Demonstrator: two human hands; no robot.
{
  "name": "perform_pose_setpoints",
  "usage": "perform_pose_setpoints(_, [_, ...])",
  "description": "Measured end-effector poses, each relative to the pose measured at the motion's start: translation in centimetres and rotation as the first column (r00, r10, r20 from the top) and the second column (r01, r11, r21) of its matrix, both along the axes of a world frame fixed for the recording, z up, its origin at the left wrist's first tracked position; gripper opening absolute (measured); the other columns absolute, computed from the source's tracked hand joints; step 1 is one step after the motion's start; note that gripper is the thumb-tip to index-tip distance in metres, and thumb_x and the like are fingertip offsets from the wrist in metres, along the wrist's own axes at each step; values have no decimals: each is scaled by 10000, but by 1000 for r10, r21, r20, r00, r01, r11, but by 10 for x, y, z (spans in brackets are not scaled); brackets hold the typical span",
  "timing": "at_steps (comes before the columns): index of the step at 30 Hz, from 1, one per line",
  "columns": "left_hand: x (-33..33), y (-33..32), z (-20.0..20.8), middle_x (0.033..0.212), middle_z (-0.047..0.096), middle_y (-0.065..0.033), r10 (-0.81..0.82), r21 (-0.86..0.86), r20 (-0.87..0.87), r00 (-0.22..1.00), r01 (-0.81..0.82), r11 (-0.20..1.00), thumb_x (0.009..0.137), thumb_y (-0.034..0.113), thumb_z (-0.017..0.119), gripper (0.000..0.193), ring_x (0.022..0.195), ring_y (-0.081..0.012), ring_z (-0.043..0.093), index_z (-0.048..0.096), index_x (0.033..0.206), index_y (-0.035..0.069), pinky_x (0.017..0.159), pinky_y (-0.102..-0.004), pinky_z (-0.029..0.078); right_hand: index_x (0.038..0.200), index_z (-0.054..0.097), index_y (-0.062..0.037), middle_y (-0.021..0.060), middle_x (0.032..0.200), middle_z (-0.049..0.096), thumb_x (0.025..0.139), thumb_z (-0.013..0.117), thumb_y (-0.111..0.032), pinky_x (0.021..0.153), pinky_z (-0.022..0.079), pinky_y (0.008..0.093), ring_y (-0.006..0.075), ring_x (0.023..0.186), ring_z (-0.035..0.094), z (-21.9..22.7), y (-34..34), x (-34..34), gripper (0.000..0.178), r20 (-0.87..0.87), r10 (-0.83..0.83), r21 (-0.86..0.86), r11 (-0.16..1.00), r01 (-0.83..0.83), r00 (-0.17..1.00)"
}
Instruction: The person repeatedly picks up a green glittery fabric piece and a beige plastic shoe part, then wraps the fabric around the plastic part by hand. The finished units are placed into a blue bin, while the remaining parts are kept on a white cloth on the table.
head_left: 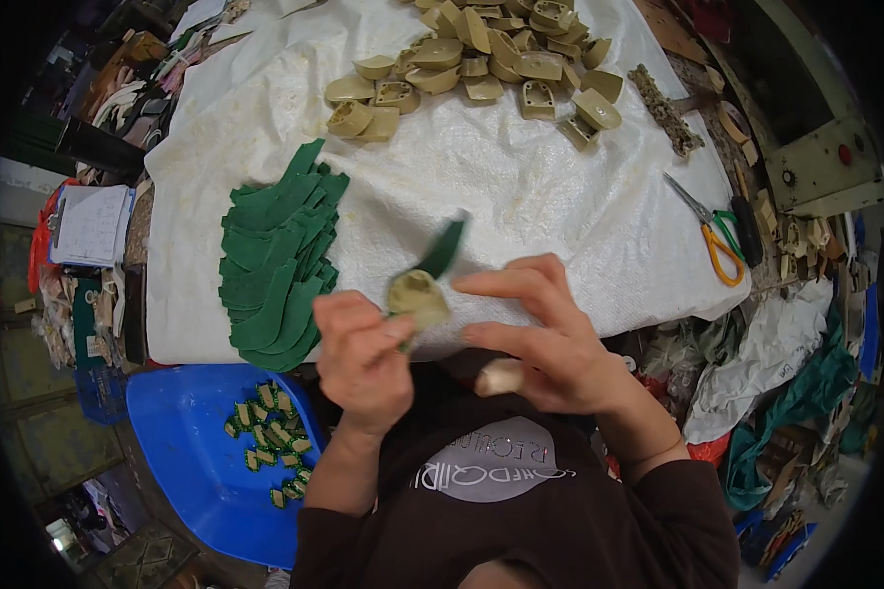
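Left hand (363, 361) pinches a small tan piece (418, 299) above the bench's near edge, a blurred green strip (446, 247) jutting from behind it; right hand (557, 344), fingers parted, just beside. Green strips pile (280, 257) toward bench's near left corner, tan pieces heap (481, 59) at far edge, scissors (709, 224) near right edge.

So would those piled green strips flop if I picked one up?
Probably bendy, since the green strips look thin. Maybe not limp: one sticks out beside the beige heel piece in the left hand. They overlap loosely, so neighbours might slide.
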State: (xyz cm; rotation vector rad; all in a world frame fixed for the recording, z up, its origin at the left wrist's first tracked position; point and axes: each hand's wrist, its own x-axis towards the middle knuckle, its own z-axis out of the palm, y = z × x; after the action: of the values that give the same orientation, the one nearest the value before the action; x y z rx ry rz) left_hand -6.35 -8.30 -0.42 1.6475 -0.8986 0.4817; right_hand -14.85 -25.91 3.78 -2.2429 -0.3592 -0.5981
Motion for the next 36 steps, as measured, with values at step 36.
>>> perform_pose_setpoints(36, [-16, -10, 17, 912, 576, -156, -438, -20, -380, 815, 466, 885, 832, -61, 602, 173, 875, -253, 584, 461, 884, 25, 778, -340, 483, 1108, 595, 22, 62, 948, 631, 836, 680, -130, 823, 493, 281, 130, 916, 599, -25, -22, -6, 323, -475, 379, 803, 557, 215, 794])
